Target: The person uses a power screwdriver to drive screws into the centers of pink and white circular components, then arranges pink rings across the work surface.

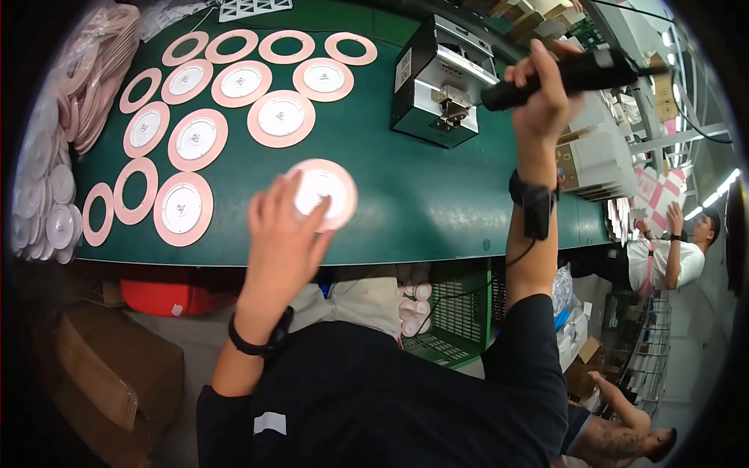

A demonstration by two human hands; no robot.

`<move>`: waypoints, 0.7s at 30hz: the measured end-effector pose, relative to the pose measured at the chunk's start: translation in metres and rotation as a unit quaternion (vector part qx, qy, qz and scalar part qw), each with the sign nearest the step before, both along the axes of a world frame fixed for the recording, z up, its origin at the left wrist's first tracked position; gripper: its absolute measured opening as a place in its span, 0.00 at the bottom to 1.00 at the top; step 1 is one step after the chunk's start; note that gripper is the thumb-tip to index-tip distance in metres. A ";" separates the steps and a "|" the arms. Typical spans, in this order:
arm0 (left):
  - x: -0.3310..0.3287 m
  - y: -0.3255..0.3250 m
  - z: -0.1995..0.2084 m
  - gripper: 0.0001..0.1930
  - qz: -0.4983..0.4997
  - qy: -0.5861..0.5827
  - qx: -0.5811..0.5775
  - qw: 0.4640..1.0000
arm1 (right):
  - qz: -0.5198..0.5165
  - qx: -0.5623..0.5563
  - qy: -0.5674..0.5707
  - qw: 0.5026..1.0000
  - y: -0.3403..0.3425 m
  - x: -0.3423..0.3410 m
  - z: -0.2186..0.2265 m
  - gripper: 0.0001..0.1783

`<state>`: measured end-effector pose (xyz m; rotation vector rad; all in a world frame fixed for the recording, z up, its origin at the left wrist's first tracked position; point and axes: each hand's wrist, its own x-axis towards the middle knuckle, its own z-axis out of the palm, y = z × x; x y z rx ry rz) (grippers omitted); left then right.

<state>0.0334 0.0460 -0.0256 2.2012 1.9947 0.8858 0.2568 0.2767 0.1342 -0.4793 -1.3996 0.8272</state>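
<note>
My left hand (pixel 281 226) rests with spread fingers over the left part of a pink disc with a white centre (pixel 340 195), near the table's front edge. My right hand (pixel 542 93), closed round a black electric screwdriver (pixel 577 78), is raised at the right; the tool is slightly blurred. Its tip points left, toward the front of a black and silver screw feeder (pixel 445 86). Beyond my left hand lie several pink discs with white centres (pixel 281 118) and several pink rings with green table showing through their middles (pixel 232 47).
The green table (pixel 390 226) carries the discs and the feeder. Bagged stacks of pink rings (pixel 105 70) and white round parts (pixel 47 195) line the left side. Below are a red container (pixel 172 298) and a green crate (pixel 456 312). Two other people are at the right.
</note>
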 end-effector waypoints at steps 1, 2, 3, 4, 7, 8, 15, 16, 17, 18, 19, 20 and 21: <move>0.010 0.004 0.002 0.26 -0.053 -0.017 -0.014 0.998 | 0.005 -0.019 -0.008 1.000 0.012 -0.001 -0.006 0.18; 0.017 0.008 0.004 0.26 -0.055 -0.017 -0.015 0.998 | 0.009 -0.039 -0.016 0.999 0.021 -0.001 -0.012 0.18; 0.024 0.013 0.004 0.28 -0.068 -0.041 -0.019 0.997 | 0.013 -0.058 -0.027 0.998 0.024 -0.002 -0.015 0.18; 0.029 0.018 0.004 0.31 -0.083 -0.066 -0.024 0.994 | 0.010 -0.059 -0.029 0.998 0.023 -0.001 -0.015 0.18; 0.030 0.027 0.001 0.35 -0.093 -0.094 -0.031 0.991 | 0.064 -0.071 -0.038 0.995 -0.005 0.001 -0.011 0.16; 0.028 0.030 -0.001 0.37 -0.085 -0.095 -0.029 0.991 | 0.062 -0.073 -0.040 0.995 -0.019 0.003 -0.014 0.16; 0.027 0.031 0.000 0.42 -0.071 -0.074 -0.038 0.994 | 0.172 -0.070 -0.030 0.982 -0.112 -0.006 -0.055 0.21; 0.028 0.032 0.000 0.42 -0.072 -0.074 -0.037 0.994 | 0.172 -0.074 -0.043 0.981 -0.117 -0.008 -0.058 0.21; 0.028 0.032 -0.001 0.42 -0.072 -0.074 -0.035 0.994 | 0.172 -0.078 -0.056 0.980 -0.119 -0.009 -0.061 0.22; 0.028 0.032 -0.001 0.42 -0.071 -0.074 -0.036 0.994 | 0.173 -0.079 -0.055 0.980 -0.119 -0.011 -0.064 0.22; 0.028 0.032 -0.001 0.42 -0.071 -0.073 -0.037 0.994 | 0.173 -0.079 -0.060 0.980 -0.118 -0.013 -0.067 0.21; 0.028 0.032 -0.001 0.42 -0.071 -0.072 -0.037 0.994 | 0.173 -0.079 -0.066 0.980 -0.117 -0.015 -0.069 0.20; 0.028 0.032 -0.001 0.42 -0.071 -0.071 -0.037 0.994 | 0.173 -0.078 -0.072 0.979 -0.117 -0.016 -0.070 0.19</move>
